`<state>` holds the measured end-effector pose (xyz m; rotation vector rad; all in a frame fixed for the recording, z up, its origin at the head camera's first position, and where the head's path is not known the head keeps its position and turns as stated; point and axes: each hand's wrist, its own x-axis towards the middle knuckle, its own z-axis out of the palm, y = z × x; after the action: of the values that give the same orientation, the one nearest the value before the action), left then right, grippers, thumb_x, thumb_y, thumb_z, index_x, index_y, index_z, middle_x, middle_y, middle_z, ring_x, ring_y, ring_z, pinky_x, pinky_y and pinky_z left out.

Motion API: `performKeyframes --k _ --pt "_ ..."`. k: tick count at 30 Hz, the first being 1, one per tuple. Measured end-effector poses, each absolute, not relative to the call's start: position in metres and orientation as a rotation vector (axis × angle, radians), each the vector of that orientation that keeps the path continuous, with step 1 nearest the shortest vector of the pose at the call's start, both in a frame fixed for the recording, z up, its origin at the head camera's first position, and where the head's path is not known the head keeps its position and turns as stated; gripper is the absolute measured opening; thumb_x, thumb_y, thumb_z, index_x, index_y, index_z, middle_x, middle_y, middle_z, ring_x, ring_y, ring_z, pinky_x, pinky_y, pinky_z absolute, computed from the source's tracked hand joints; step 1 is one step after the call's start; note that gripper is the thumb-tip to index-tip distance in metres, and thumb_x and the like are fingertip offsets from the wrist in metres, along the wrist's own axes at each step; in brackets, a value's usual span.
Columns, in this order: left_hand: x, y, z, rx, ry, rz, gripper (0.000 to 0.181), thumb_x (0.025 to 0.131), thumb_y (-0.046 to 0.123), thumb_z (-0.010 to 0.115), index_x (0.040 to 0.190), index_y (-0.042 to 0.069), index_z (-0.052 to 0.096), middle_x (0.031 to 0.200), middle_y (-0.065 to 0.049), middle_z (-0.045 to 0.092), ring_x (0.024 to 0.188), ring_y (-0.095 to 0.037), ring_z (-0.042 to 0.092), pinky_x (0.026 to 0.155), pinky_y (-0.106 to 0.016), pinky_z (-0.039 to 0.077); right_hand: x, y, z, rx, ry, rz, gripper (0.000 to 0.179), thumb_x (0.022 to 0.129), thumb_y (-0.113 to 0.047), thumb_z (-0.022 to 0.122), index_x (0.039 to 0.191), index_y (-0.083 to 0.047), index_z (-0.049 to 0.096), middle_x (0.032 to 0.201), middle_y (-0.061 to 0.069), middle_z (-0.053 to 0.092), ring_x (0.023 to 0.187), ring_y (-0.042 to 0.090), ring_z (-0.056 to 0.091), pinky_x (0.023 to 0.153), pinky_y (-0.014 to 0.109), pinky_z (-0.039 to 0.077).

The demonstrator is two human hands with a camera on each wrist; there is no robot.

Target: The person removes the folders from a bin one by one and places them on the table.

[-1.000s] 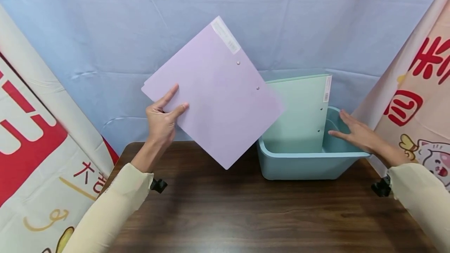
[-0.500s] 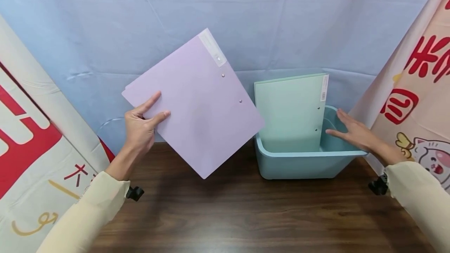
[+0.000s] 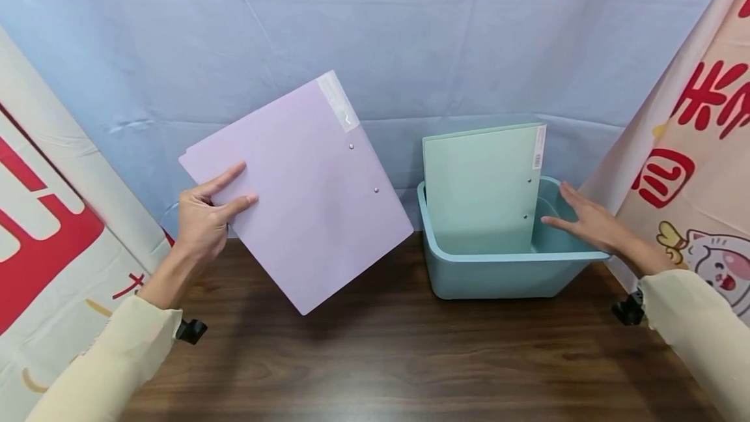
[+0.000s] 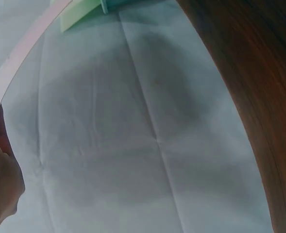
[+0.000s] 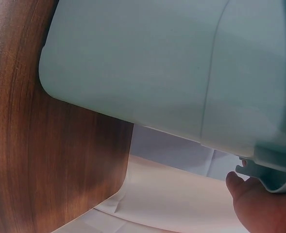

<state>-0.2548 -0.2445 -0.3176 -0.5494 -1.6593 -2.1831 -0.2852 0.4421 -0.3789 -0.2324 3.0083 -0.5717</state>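
Note:
On the left of the head view, my left hand (image 3: 202,217) grips a lilac file folder (image 3: 301,204) by its lower left edge, thumb on the front face. The folder is held tilted above the table, with a white label and two metal rivets along its right side. My right hand (image 3: 597,230) holds the right rim of a blue-green plastic bin (image 3: 498,279), thumb over the inside. A mint green folder (image 3: 480,194) stands upright in the bin's left part. The right wrist view shows fingers (image 5: 261,204) under the bin's rim.
The bin stands on a dark wooden table (image 3: 398,357) near its back edge. Behind hangs a pale blue cloth (image 3: 375,12). Printed banners flank the table, one with red shapes (image 3: 47,233) at left and a pink one (image 3: 697,122) at right.
My left hand has carried the lilac folder left and downward, away from the bin, and the folder has turned slightly upright. The right hand, bin and mint folder have stayed nearly the same.

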Motion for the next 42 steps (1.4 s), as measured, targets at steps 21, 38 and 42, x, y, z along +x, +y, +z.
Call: performKeyframes --k 21,38,42 --pt "-0.261 -0.301 -0.325 -0.533 -2.028 -2.199 0.060 0.087 -0.017 0.077 0.141 0.005 0.068 0.132 0.006 0.072 0.111 -0.007 0.073 0.084 -0.026 0.062 -0.286 0.442 -0.377 -0.258 3.021 -0.568 0.106 0.105 -0.054 0.058 0.167 -0.001 -0.010 0.172 0.031 -0.009 0.154 0.062 0.006 0.110 0.086 0.017" --pt "-0.277 -0.337 -0.343 -0.283 -2.389 -2.097 0.062 0.086 -0.007 0.084 0.142 0.017 0.069 0.129 0.017 0.067 0.102 -0.002 0.070 0.075 -0.026 0.064 -0.284 0.440 -0.375 -0.252 3.019 -0.554 0.106 0.105 -0.055 0.058 0.166 0.000 -0.010 0.172 0.032 -0.009 0.153 0.063 0.005 0.109 0.087 0.016" --pt "-0.281 -0.343 -0.349 -0.305 -2.442 -2.052 0.061 0.087 -0.005 0.083 0.143 0.017 0.069 0.132 0.018 0.067 0.110 0.001 0.065 0.080 -0.025 0.063 -0.283 0.441 -0.376 -0.242 3.014 -0.557 0.106 0.105 -0.055 0.058 0.166 0.000 -0.010 0.172 0.032 -0.009 0.153 0.064 0.005 0.109 0.088 0.017"
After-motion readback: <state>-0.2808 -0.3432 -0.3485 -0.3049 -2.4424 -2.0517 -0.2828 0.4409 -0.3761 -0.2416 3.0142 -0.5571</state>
